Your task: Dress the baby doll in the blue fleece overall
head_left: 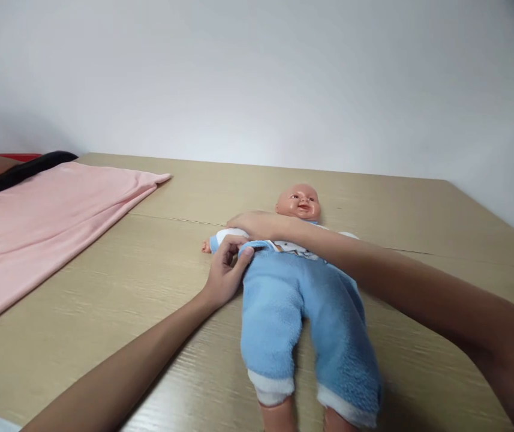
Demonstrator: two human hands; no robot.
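A baby doll [297, 203] lies on its back on the table, head away from me, in fuzzy blue pants [270, 294] with white cuffs and a white printed top [296, 249]. My left hand [227, 273] is at the left side of the waist, thumb and fingers closed on the edge of the pants' waistband. My right forearm crosses over the doll's belly. My right hand [250, 223] rests by the doll's left-lying sleeve [232, 233]; its fingers are hidden behind the wrist and sleeve. The doll's feet are cut off by the lower edge.
A pink cloth [59, 222] lies spread on the left of the wooden table [176, 336]. Beyond it, at the far left, is a black and red object [27, 171], partly out of view. A pale wall [257, 78] stands behind the table.
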